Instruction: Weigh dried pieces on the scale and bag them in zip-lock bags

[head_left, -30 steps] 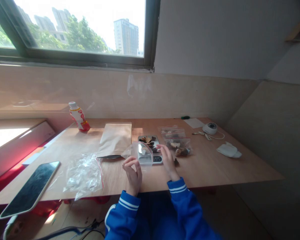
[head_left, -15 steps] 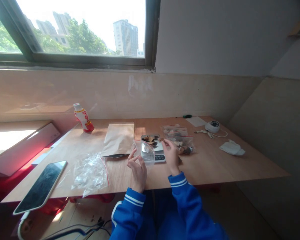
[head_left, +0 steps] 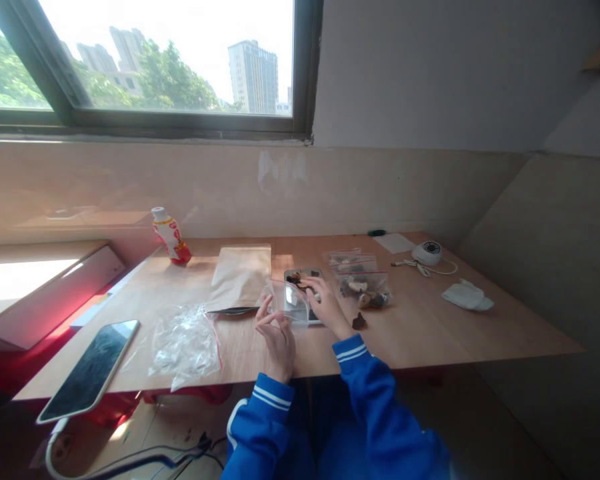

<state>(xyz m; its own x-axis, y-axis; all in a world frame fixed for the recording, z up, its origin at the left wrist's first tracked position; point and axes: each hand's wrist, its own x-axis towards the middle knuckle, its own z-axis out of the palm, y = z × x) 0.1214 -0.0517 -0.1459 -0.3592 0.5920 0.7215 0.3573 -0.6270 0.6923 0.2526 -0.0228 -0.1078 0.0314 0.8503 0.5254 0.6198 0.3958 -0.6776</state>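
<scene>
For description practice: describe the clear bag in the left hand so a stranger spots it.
Find the wooden table below the window. Beside its brown paper bag, the left hand holds a clear bag. Only it is raised; other bags lie flat.

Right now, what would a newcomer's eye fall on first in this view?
The left hand pinches a small clear bag upright at the middle of the table, and the right hand reaches onto the scale behind it, among dark dried pieces. Filled zip bags lie just right, a brown paper pouch just left, and a phone at the near left corner.
</scene>
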